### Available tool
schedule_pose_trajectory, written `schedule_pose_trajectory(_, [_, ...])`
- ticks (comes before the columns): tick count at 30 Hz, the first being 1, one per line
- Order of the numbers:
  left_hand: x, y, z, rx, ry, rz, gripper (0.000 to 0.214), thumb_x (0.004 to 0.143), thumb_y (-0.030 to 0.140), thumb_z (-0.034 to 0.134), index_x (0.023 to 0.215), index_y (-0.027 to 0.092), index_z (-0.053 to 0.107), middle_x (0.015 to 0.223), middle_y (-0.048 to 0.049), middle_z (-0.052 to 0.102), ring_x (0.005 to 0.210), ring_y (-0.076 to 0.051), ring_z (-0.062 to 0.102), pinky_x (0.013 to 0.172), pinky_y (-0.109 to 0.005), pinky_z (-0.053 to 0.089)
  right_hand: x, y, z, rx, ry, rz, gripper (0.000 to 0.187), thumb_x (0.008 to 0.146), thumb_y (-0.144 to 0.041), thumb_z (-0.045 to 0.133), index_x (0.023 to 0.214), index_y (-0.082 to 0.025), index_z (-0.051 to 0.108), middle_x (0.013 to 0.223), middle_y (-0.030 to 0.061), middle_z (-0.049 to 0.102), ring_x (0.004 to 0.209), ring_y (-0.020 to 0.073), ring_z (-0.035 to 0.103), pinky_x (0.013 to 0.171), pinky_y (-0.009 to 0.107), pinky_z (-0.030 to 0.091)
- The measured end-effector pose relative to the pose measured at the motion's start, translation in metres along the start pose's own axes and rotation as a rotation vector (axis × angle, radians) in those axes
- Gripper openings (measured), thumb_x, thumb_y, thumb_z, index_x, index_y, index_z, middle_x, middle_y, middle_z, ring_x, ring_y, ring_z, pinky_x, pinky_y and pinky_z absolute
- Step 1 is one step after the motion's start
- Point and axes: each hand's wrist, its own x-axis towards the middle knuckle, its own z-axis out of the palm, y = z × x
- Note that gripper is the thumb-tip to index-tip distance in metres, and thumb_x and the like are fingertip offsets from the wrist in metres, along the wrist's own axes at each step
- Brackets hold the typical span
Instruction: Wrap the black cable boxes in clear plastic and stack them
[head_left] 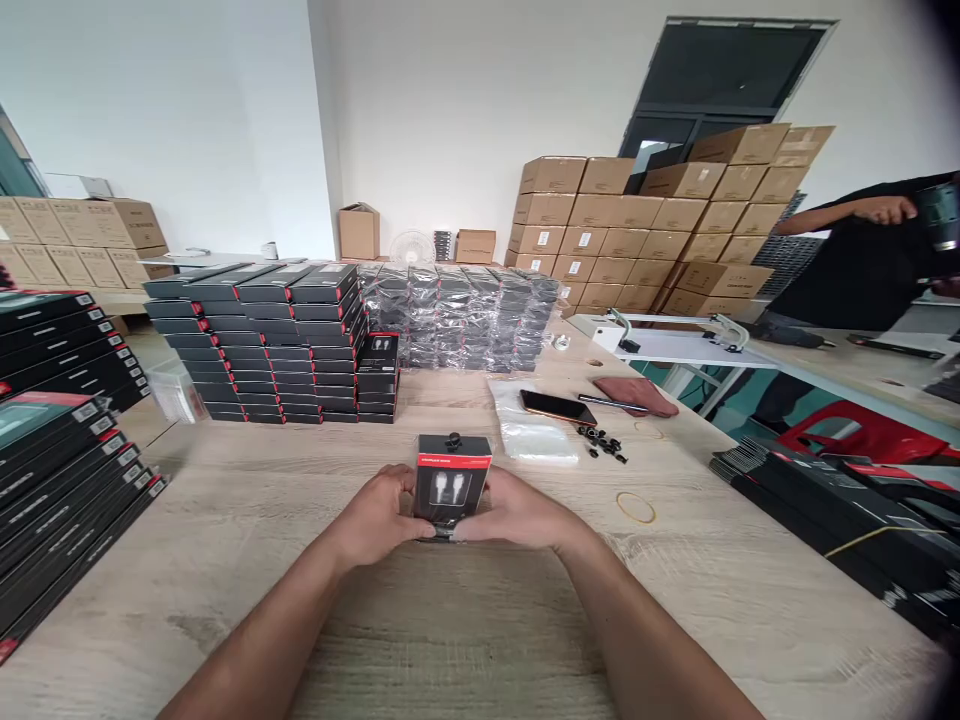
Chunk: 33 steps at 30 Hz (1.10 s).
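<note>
Between my two hands, above the wooden table (360, 640), is a small black-and-red product box (453, 487) with two white cable plugs pictured on its front. My left hand (381, 515) grips its left side, thumb at the lower front edge. From the right, my right hand (514, 510) holds the box, its thumb also along the bottom edge. A small black round piece (453, 440) sits at the top of the box. To the right lie several loose black pieces (602, 442), near a phone (556, 408) and a pile of clear plastic bags (531, 430).
Stacked black boxes (285, 340) stand behind, beside plastic-wrapped boxes (465, 315). More flat boxes (67, 510) rise at the left; black flat packs (840, 520) lie at the right edge. A rubber band (636, 507) is on the table. Another person (862, 250) stands at the back right.
</note>
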Motion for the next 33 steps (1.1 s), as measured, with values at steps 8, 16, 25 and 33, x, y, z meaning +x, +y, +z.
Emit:
schedule_pose_trajectory(8, [-0.003,-0.002,0.004,-0.155,-0.163,-0.165,0.048,0.067,0.024,0.073,0.112,0.016,0.056,0.081,-0.0036,0.065,0.072,-0.015,0.059,0.067,-0.028,0.047,0.015,0.01,-0.009,0.399,0.549,-0.018,0.03,0.073,-0.042,0.07,0.093,-0.019,0.066,0.088,0.0046,0.07,0.077,0.0187,0.064,0.072,0.032,0.052])
schedule_pose_trajectory(16, [-0.005,0.017,0.009,-0.183,-0.119,-0.124,0.077,0.065,0.026,0.077,0.134,0.021,0.044,0.104,-0.0083,0.064,0.085,-0.019,0.06,0.07,-0.028,0.046,0.018,0.014,-0.004,0.574,0.671,0.049,0.034,0.07,-0.046,0.071,0.087,-0.017,0.065,0.086,0.0061,0.07,0.073,0.0182,0.064,0.065,0.029,0.053])
schedule_pose_trajectory(25, [-0.092,0.08,-0.021,0.322,0.245,-0.004,0.052,0.072,0.025,0.068,0.122,0.027,0.059,0.082,-0.0008,0.072,0.075,-0.023,0.064,0.068,-0.025,0.045,0.017,0.014,0.015,0.293,0.316,0.042,0.043,0.072,-0.059,0.063,0.083,-0.018,0.069,0.081,0.0089,0.069,0.068,0.0191,0.062,0.055,0.028,0.05])
schedule_pose_trajectory(33, [-0.223,0.182,-0.18,0.566,0.613,-0.088,0.023,0.065,0.032,0.075,0.083,0.018,0.069,0.068,-0.0018,0.062,0.069,-0.019,0.057,0.063,-0.025,0.047,0.037,0.05,0.014,-0.067,0.271,0.134,0.038,0.059,-0.059,0.067,0.069,-0.023,0.072,0.061,0.0084,0.067,0.056,0.022,0.061,0.051,0.031,0.052])
